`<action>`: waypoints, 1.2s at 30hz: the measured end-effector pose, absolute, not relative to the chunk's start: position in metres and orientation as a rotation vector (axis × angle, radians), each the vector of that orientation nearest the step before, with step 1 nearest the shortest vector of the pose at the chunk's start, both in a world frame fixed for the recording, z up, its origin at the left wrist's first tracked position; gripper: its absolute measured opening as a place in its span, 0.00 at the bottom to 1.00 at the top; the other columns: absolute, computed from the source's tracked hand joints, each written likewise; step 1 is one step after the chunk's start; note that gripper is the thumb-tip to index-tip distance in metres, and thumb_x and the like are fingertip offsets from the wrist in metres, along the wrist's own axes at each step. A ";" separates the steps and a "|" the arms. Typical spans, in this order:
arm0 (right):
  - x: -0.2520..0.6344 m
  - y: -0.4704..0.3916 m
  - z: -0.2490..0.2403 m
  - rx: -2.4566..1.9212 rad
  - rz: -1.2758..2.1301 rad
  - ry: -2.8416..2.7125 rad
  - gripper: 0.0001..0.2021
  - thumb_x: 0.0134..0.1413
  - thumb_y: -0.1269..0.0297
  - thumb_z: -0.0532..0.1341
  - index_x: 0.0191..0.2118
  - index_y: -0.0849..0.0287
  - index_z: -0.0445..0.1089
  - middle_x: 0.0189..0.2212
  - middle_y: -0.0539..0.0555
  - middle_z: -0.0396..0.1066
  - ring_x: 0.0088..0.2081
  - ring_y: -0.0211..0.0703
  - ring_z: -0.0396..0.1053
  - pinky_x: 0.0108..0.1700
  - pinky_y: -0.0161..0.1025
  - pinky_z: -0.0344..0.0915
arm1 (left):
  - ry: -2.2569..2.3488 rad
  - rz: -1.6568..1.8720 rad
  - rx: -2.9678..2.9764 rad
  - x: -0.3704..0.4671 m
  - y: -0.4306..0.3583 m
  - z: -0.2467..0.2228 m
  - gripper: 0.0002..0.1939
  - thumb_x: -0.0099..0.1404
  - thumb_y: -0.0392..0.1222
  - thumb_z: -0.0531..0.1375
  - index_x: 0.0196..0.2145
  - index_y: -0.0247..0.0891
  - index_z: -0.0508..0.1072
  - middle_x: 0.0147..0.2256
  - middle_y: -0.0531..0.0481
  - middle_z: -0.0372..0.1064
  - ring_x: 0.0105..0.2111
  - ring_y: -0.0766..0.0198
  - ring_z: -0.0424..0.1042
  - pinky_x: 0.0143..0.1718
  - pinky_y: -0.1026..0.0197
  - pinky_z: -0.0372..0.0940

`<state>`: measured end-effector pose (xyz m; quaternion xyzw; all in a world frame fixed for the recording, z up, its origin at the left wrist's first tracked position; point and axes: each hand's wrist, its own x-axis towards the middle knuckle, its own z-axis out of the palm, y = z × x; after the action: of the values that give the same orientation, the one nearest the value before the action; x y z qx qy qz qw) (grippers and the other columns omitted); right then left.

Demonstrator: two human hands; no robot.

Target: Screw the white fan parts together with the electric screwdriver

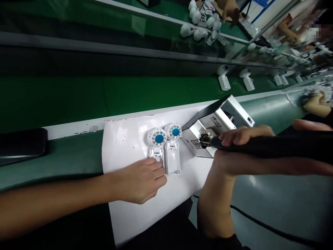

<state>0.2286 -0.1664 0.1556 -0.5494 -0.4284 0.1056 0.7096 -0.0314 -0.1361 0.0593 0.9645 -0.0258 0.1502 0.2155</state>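
Two white fan housings [173, 158], each a round slotted head with a blue disc hinged to an open rectangular body, lie side by side on a white sheet [125, 146]. My left hand [145, 178] is closed over the lower end of the left fan housing [157, 137], its fingertips partly hidden. In my right hand [241, 142] is a black electric screwdriver [275, 144], held level with fingers wrapped round it. Its tip points into the mouth of a silver and black screw feeder [215, 119]; whether it touches a screw I cannot make out.
Beyond the sheet runs a green conveyor belt [145, 92] with several white fan housings [224, 78] at the right. A black flat device [22, 146] lies at the left. A black cord [270, 227] hangs lower right. Across the belt, a co-worker's hand [230, 10] is near more white parts.
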 end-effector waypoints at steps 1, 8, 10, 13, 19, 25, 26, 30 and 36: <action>0.229 -0.163 0.153 -1.161 0.083 -0.933 0.33 0.59 0.18 0.57 0.51 0.39 0.72 0.23 0.43 0.51 0.17 0.40 0.53 0.20 0.41 0.56 | -0.071 0.418 2.670 -0.031 -0.136 0.060 0.05 0.75 0.37 0.63 0.39 0.39 0.71 0.39 0.48 0.72 0.38 0.56 0.68 0.44 0.51 0.60; 0.204 -0.168 0.164 -1.000 0.371 -0.995 0.27 0.60 0.30 0.68 0.51 0.45 0.79 0.19 0.43 0.66 0.15 0.41 0.57 0.16 0.42 0.60 | -0.085 0.414 2.678 -0.030 -0.136 0.058 0.03 0.76 0.38 0.63 0.41 0.38 0.73 0.39 0.47 0.73 0.39 0.55 0.69 0.44 0.51 0.61; 0.191 -0.170 0.167 -0.950 0.609 -0.988 0.27 0.57 0.29 0.71 0.51 0.43 0.80 0.19 0.43 0.70 0.14 0.43 0.58 0.16 0.44 0.64 | -0.085 0.425 2.685 -0.030 -0.136 0.057 0.03 0.76 0.39 0.63 0.42 0.38 0.74 0.40 0.45 0.73 0.40 0.54 0.70 0.45 0.51 0.62; 0.169 -0.160 0.160 -0.883 0.706 -1.008 0.25 0.60 0.28 0.69 0.51 0.39 0.80 0.18 0.44 0.72 0.13 0.44 0.60 0.16 0.44 0.65 | -0.087 0.485 2.692 -0.028 -0.136 0.055 0.04 0.76 0.39 0.64 0.42 0.37 0.75 0.41 0.44 0.74 0.42 0.52 0.71 0.48 0.50 0.63; 0.152 -0.134 0.134 -0.800 0.672 -1.105 0.28 0.62 0.25 0.63 0.54 0.40 0.75 0.18 0.40 0.66 0.11 0.39 0.56 0.12 0.39 0.60 | -0.091 0.514 2.696 -0.027 -0.136 0.053 0.04 0.75 0.40 0.64 0.42 0.38 0.75 0.42 0.43 0.75 0.43 0.51 0.71 0.49 0.50 0.65; 0.152 -0.134 0.125 -0.919 0.516 -1.177 0.28 0.65 0.23 0.57 0.49 0.41 0.70 0.18 0.41 0.60 0.10 0.39 0.52 0.13 0.39 0.57 | -0.087 0.516 2.699 -0.027 -0.136 0.054 0.04 0.76 0.40 0.63 0.41 0.39 0.74 0.41 0.44 0.75 0.42 0.52 0.72 0.49 0.50 0.65; 0.150 -0.134 0.124 -0.946 0.501 -1.155 0.28 0.65 0.22 0.57 0.47 0.41 0.69 0.18 0.41 0.59 0.10 0.39 0.51 0.13 0.39 0.56 | -0.084 0.521 2.697 -0.027 -0.136 0.054 0.04 0.76 0.40 0.63 0.41 0.39 0.74 0.41 0.45 0.75 0.42 0.52 0.72 0.49 0.50 0.65; 0.142 -0.130 0.113 -0.966 0.552 -1.060 0.31 0.59 0.19 0.59 0.47 0.42 0.65 0.17 0.40 0.59 0.10 0.41 0.50 0.12 0.40 0.53 | -0.072 0.523 2.708 -0.028 -0.137 0.053 0.05 0.76 0.41 0.63 0.42 0.38 0.74 0.41 0.45 0.75 0.42 0.52 0.71 0.47 0.50 0.64; 0.139 -0.127 0.096 -0.890 0.658 -1.054 0.33 0.60 0.18 0.55 0.47 0.43 0.65 0.15 0.39 0.58 0.09 0.40 0.51 0.11 0.40 0.51 | -0.060 0.507 2.734 -0.029 -0.137 0.052 0.06 0.75 0.42 0.64 0.43 0.37 0.76 0.41 0.44 0.74 0.42 0.51 0.70 0.48 0.50 0.63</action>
<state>0.1394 -0.1274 0.0961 -0.4028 -0.4771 0.2979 0.7220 -0.0294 -0.1373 0.0518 0.9671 -0.0213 0.1794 0.1792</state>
